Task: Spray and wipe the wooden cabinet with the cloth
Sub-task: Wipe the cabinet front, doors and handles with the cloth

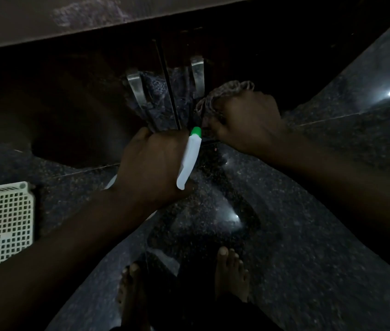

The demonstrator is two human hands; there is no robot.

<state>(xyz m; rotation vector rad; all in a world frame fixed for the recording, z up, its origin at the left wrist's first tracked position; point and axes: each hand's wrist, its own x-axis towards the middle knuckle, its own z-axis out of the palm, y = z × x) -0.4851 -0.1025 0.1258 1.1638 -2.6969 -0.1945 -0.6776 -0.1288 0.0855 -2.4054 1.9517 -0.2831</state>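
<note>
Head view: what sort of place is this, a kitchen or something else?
Probably a home kitchen, though the light is dim: a dark wooden cabinet with two metal handles sits under a countertop, the floor is polished speckled stone, and a white plastic basket stands at the left.

Very dim, grainy frame. Cabinet doors [69, 96] nearly black, detail lost in shadow. Two small hot glare spots on the polished floor [308, 247], one far right, one centre; probably a lamp overhead, though the source cannot be told. White spray bottle [190, 158] and basket [3, 225] brightest, slightly washed out. Metal handles [136, 91] carry a faint sheen. Wide-angle bowing curves the worktop [46, 25] edge and floor joints. Edges soft throughout.
</note>
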